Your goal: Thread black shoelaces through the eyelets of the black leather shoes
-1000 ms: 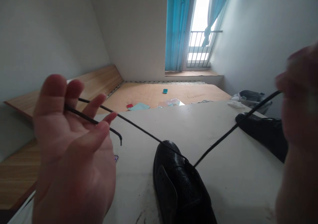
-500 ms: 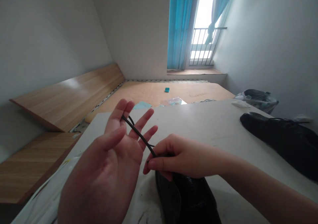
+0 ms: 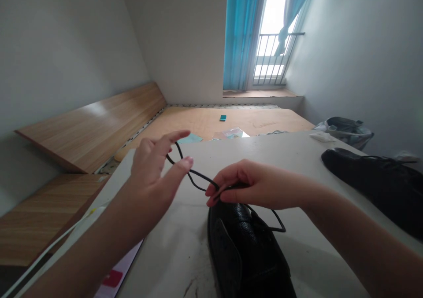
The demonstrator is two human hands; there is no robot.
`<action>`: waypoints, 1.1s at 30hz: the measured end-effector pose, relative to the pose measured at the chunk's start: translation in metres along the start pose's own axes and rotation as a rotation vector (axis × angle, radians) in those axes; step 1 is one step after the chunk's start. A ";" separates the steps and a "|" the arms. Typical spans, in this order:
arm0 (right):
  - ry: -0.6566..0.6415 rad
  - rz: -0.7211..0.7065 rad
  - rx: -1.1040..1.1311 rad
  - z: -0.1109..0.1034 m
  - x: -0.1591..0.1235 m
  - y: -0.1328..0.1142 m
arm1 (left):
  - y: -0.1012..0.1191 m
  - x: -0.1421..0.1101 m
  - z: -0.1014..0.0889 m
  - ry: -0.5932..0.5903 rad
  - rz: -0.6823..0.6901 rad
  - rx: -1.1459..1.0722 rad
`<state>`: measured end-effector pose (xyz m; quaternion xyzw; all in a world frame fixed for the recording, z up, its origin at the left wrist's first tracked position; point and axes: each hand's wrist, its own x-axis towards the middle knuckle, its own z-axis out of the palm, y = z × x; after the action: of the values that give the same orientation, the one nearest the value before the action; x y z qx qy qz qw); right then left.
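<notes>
"Can you follow the black lace (image 3: 201, 174) into the right hand (image 3: 246, 185)?"
"No, the fingers hide the pinched part, and they cover some of the near shoe's toe (image 3: 222, 211) too."
"And that shoe's heel?"
"Cut off by the bottom edge. The right edge crops the far shoe (image 3: 373, 179)."
"The pinkish sheet (image 3: 127, 263)?"
"Partly behind the left forearm (image 3: 92, 245)."
"The writing (image 3: 262, 124) beyond?"
"Too faint to read."

Head view: looks forward and down across tabletop (image 3: 280, 157)
Near shoe (image 3: 254, 263): close, five o'clock
Window (image 3: 275, 12): far, one o'clock
</notes>
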<state>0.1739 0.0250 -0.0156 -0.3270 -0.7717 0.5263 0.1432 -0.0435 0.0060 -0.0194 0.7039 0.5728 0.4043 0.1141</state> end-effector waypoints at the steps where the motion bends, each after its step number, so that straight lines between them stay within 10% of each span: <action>1: 0.065 0.016 -0.094 0.002 0.000 -0.002 | -0.001 -0.001 0.002 0.000 0.061 0.185; 5: 0.051 0.053 -0.275 0.012 0.002 -0.007 | 0.000 -0.007 0.007 -0.115 0.234 0.542; 11: 0.100 0.036 -0.635 0.022 0.002 -0.009 | 0.006 -0.017 0.004 -0.703 0.243 0.242; 33: 0.238 -0.132 -0.658 0.042 0.004 0.013 | 0.006 -0.011 0.008 -0.743 0.152 0.165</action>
<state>0.1517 0.0004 -0.0449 -0.3639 -0.8974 0.1974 0.1526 -0.0337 -0.0036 -0.0261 0.8495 0.4694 0.0817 0.2267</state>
